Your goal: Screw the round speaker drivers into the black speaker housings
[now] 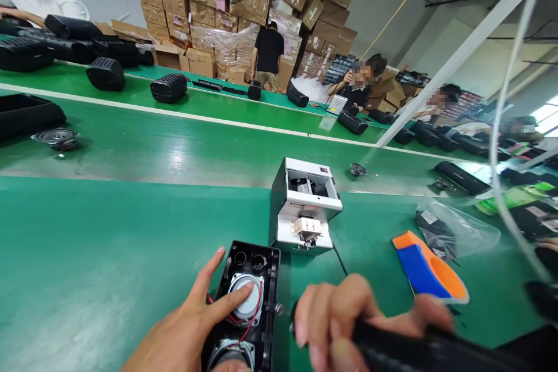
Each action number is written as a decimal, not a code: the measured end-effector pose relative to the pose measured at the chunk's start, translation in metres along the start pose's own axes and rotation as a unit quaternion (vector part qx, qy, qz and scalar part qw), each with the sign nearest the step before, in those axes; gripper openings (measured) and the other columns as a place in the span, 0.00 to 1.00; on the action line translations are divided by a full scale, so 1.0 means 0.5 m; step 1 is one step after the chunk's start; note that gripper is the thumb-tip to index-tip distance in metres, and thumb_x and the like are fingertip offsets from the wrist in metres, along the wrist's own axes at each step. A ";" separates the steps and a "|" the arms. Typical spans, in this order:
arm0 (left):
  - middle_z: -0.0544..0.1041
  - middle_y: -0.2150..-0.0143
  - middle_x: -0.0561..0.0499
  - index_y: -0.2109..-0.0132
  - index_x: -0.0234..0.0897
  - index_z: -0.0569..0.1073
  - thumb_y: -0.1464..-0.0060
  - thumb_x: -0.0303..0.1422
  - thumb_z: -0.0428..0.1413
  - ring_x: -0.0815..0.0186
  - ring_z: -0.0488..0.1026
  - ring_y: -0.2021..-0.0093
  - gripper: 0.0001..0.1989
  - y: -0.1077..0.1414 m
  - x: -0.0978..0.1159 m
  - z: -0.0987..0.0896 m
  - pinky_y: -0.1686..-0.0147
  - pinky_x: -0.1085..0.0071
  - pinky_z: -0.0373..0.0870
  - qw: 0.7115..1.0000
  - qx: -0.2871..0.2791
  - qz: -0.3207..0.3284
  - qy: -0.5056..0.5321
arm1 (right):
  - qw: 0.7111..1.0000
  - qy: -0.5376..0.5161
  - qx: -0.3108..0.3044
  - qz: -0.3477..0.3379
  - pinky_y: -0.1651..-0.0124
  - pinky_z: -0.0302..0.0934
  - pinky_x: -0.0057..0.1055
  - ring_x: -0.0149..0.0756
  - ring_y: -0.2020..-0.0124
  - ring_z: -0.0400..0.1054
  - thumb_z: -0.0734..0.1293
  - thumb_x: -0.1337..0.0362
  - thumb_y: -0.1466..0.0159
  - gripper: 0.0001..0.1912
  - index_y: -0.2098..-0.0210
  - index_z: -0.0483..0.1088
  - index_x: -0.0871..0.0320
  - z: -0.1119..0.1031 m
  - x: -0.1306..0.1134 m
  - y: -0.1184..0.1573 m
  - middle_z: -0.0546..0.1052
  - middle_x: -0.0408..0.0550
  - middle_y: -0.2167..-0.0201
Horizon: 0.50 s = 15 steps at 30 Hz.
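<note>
Braced on one side, tooled up on the other!

Nearest, the left hand (196, 319) spreads over the open black housing (269, 279) at near centre, a fingertip on its upper speaker (244, 304), seemingly to steady both. To the right, the blurred right hand (344, 314) wraps round a black driver-like tool (387, 343). Just beyond sits a white machine (310, 204), apparently within easy reach; far off, cartons (204, 9) tower!

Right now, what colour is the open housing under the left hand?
The housing is black; it shows best in the head view.
</note>
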<state>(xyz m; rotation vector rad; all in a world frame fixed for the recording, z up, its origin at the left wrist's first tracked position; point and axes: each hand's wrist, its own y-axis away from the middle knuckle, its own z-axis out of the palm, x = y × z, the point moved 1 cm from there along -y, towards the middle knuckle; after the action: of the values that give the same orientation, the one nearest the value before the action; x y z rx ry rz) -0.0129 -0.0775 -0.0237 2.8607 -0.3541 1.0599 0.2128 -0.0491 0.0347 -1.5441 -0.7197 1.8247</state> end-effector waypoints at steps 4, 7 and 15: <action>0.62 0.15 0.52 0.26 0.65 0.75 0.40 0.34 0.67 0.42 0.79 0.30 0.37 0.003 -0.014 -0.006 0.36 0.53 0.84 0.994 -0.038 -0.004 0.098 | 0.992 0.052 0.104 -0.040 0.71 0.72 0.30 0.30 0.80 0.62 0.72 0.72 0.24 0.32 0.30 0.64 0.33 -0.026 0.001 -0.095 0.70 0.31 0.69; 0.64 0.17 0.53 0.28 0.63 0.77 0.29 0.34 0.55 0.47 0.71 0.23 0.27 0.008 -0.019 0.005 0.27 0.51 0.73 0.989 0.024 -0.024 0.145 | 0.989 0.102 0.089 -0.055 0.67 0.72 0.31 0.32 0.75 0.66 0.73 0.72 0.24 0.34 0.28 0.61 0.36 -0.042 0.036 -0.128 0.71 0.33 0.65; 0.52 0.13 0.55 0.23 0.62 0.71 0.19 0.37 0.41 0.52 0.63 0.18 0.27 -0.015 -0.016 -0.014 0.23 0.50 0.65 0.982 0.060 -0.073 0.161 | 0.990 0.119 0.076 0.002 0.69 0.70 0.30 0.31 0.75 0.68 0.74 0.72 0.26 0.30 0.31 0.63 0.44 -0.044 0.060 -0.113 0.73 0.35 0.65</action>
<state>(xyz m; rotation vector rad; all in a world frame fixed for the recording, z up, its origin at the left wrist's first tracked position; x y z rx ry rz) -0.0216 -0.0678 -0.0233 2.6926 -0.0583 1.5268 0.2379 0.0108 0.0544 -1.6271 -0.4557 1.6216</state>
